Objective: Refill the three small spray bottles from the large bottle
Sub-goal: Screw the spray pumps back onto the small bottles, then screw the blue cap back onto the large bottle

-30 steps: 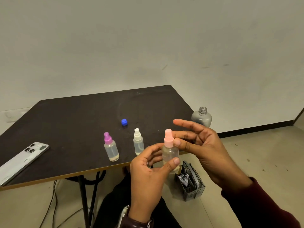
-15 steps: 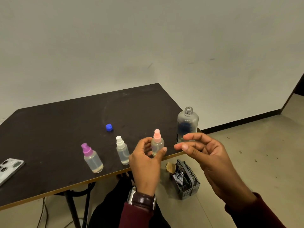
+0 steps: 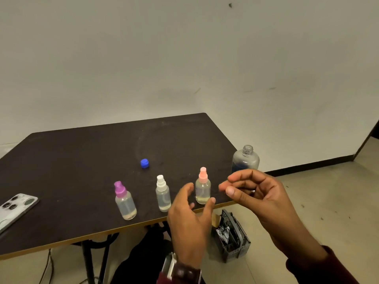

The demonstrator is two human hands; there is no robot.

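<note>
Pink-cap bottle [image 3: 203,189] now on table [image 3: 71,160]; left hand [image 3: 189,220] released, fingers apart.

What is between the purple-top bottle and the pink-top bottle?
In the head view, the white-top bottle stands between the purple-top bottle and the pink-top bottle.

Purple cap [image 3: 120,188], white cap [image 3: 161,183], pink cap [image 3: 203,175], blue lid [image 3: 144,163], dark table [image 3: 71,160]

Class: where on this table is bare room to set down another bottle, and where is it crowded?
Free: the table behind the blue cap, and between phone and purple-topped bottle. Crowded: the near right edge, by the pink-topped bottle.
</note>
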